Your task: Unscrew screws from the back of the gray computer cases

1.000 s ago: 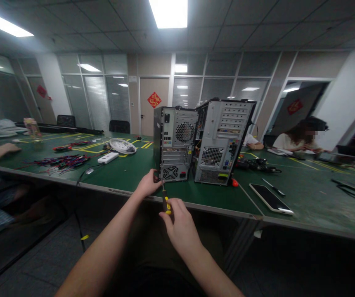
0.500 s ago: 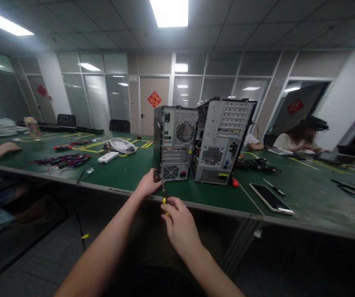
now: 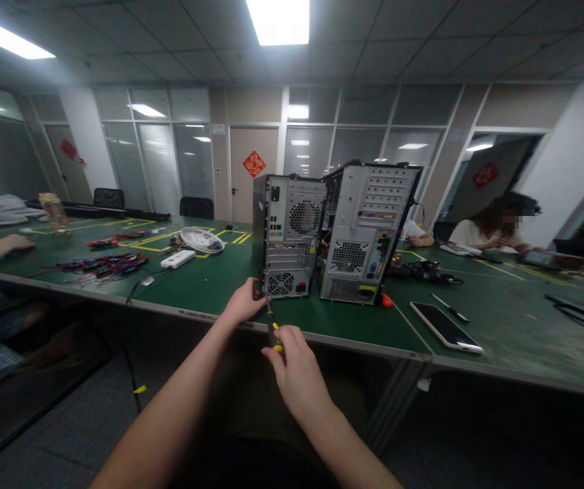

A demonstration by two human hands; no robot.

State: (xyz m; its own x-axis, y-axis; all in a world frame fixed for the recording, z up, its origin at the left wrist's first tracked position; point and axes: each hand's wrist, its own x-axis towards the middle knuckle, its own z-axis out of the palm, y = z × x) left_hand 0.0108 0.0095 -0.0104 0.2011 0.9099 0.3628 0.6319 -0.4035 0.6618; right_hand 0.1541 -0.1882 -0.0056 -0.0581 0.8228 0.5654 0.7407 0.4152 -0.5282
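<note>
Two computer towers stand upright side by side on the green table (image 3: 231, 309), rear panels facing me: a smaller one (image 3: 284, 255) and a taller one (image 3: 356, 238). My right hand (image 3: 295, 356) holds a black and yellow screwdriver (image 3: 271, 326) by its handle. The shaft points up to the lower left corner of the smaller tower. My left hand (image 3: 245, 301) is at that same corner, its fingers bent around the edge and the thumb near the screwdriver's tip. Whether the tip sits on a screw is too small to tell.
On the left lie bundled wires (image 3: 106, 267), a white power strip (image 3: 177, 259) and a white basket (image 3: 202, 240). A phone (image 3: 445, 327), a thin tool (image 3: 449, 308) and black cables (image 3: 429, 272) lie right. A person (image 3: 493, 227) sits at the far right; another's hand (image 3: 17, 242) rests left.
The fingers of my right hand have shifted on the screwdriver handle, and the handle has tilted slightly to the right. My left hand and both towers have stayed in place.
</note>
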